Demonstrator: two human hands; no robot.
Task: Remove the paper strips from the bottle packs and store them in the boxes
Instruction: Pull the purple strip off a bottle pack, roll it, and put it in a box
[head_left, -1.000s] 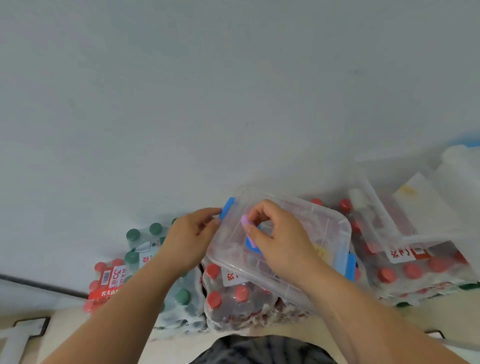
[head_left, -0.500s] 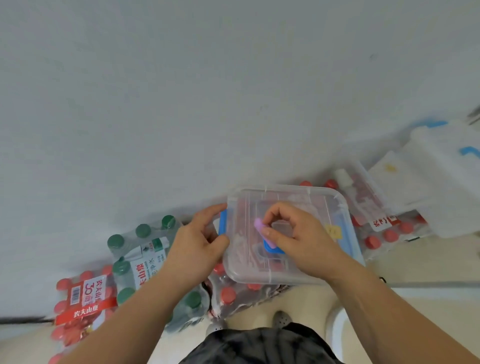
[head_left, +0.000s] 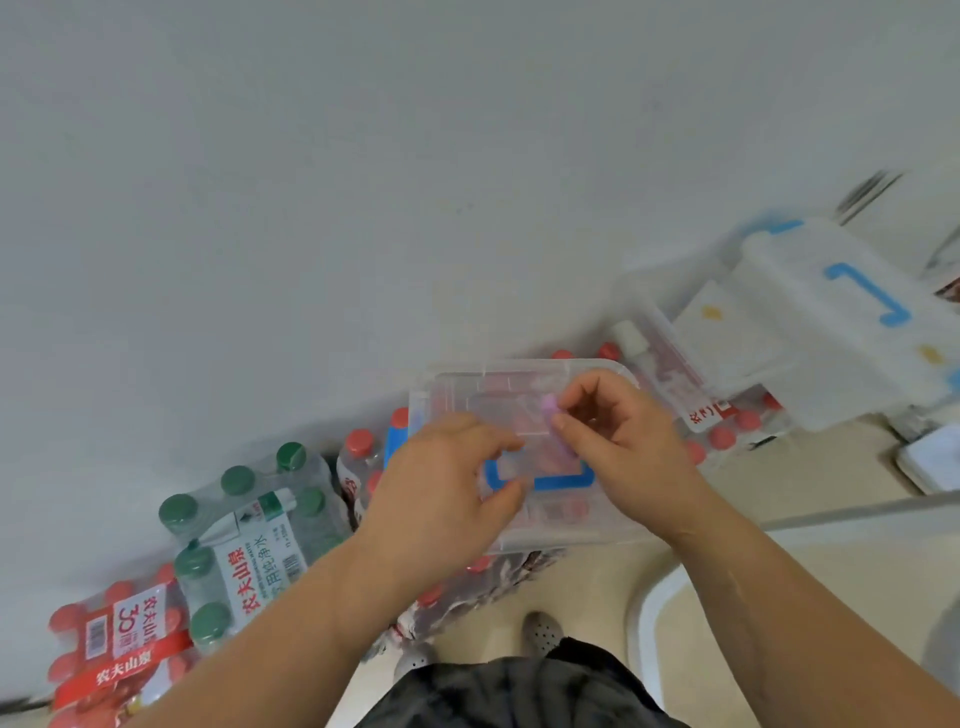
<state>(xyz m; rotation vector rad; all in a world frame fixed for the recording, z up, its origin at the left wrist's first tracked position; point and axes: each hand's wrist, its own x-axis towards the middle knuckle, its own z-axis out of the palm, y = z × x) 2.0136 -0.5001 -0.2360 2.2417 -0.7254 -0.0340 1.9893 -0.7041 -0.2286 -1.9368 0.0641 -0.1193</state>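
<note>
Our right hand (head_left: 623, 447) pinches the pink strip (head_left: 549, 402) in its fingers (head_left: 563, 423), just above the lidded clear box (head_left: 467, 379) on the bottle packs (head_left: 249, 530). Our left hand (head_left: 441, 499) hovers over the lid, relaxed, holding nothing. The strip looks light and floppy; we judge it is best pinched near one end.

bottle packs (head_left: 249, 535) crowd left of and under the lidded box (head_left: 519, 384); bare floor (head_left: 597, 587) lies nearer.

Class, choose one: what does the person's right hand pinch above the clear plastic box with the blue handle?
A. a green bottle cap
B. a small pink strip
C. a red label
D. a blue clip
B: the right hand pinches a small pink strip over the clear plastic box.
</note>
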